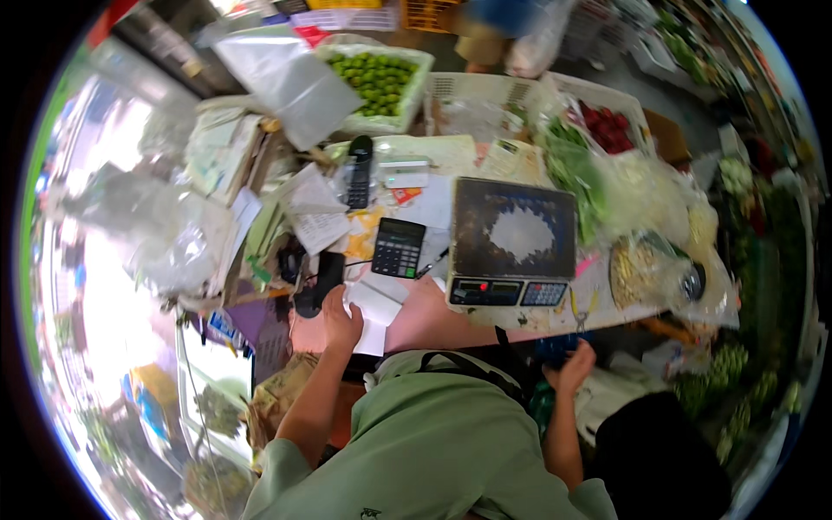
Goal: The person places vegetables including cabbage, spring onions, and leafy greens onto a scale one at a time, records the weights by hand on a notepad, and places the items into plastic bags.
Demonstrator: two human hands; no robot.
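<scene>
My left hand (342,320) rests at the left edge of a white paper pad (377,298) near the table's front; whether its fingers grip the paper is unclear. Beyond the pad lie a black calculator (398,248) and a pen (431,263). A black phone (329,276) is just past my left fingertips. To the right stands a digital weighing scale (513,237) with a worn dark plate and a lit red light. My right hand (572,368) hangs off the table's front edge, fingers partly curled, below yellow-handled pliers (580,312); nothing is plainly visible in it.
A cordless handset (360,172) lies behind the calculator. Farther back are a crate of green fruit (377,81) and a crate of red produce (606,127). Bagged vegetables (575,172) and a plastic jar (650,273) crowd the right. A person stands beyond the crates.
</scene>
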